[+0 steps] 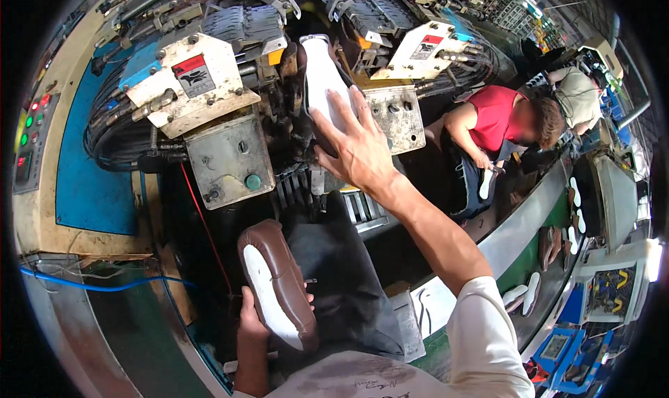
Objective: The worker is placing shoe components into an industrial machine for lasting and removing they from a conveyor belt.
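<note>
Machinery [198, 123] with white side plates, cylinders and dark hoses stands ahead of the right hand [357, 146] and to both sides of it. Green belt [531, 257] runs well to the right of that hand, bearing several shoes. Between hand and belt, farther off, a person in a red top [493, 116] bends over a white-soled shoe. Metal box [230, 157] is mounted left of the right hand. Brown shoe [287, 279] is gripped by the left hand [252, 318], thumb on one side, fingertips showing at the other; its white sole faces up and leftward. Second shoe [320, 70] sits sole up in the machinery, beneath and ahead of the right hand, whose fingers are spread over the white sole. Green button [253, 182] is on the metal box.
</note>
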A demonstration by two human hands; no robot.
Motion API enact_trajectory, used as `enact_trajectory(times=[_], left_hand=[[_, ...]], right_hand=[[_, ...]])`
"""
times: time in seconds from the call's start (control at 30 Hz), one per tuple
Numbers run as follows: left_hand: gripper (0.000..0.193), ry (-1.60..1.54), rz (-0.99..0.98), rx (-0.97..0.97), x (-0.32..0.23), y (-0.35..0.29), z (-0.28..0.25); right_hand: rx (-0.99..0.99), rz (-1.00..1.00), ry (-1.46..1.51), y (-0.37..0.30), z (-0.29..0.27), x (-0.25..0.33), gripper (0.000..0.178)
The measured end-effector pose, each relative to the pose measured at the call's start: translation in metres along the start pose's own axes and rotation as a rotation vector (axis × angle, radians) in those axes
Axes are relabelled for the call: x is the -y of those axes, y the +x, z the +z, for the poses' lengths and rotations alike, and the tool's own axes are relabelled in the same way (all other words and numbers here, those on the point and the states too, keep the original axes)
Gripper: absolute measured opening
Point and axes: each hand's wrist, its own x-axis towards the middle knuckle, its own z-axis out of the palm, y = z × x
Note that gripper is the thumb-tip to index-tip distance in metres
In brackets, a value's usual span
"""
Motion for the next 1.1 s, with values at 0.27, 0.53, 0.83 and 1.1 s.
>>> enact_trajectory(times=[0.27,0.53,0.83,1.1], left_hand=[[0.091,0.043,-0.053,-0.087,-0.007,0.057,0.011],[0.086,0.012,-0.098,-0.195,-0.017,0.118,0.016],[0.084,0.059,-0.092,-0.194,-0.02,0.117,0.008],[0.088,0.245,0.06,-0.283,-0.03,0.111,0.003]], right_hand=[[-0.009,-0.016,0.095,0.087,0.024,-0.033,0.073],[-0.185,-0.065,0.096,0.141,0.035,-0.07,0.067],[-0.177,-0.102,0.071,0.149,0.013,-0.058,0.058],[-0.368,0.025,0.333,0.07,0.009,-0.026,0.079]])
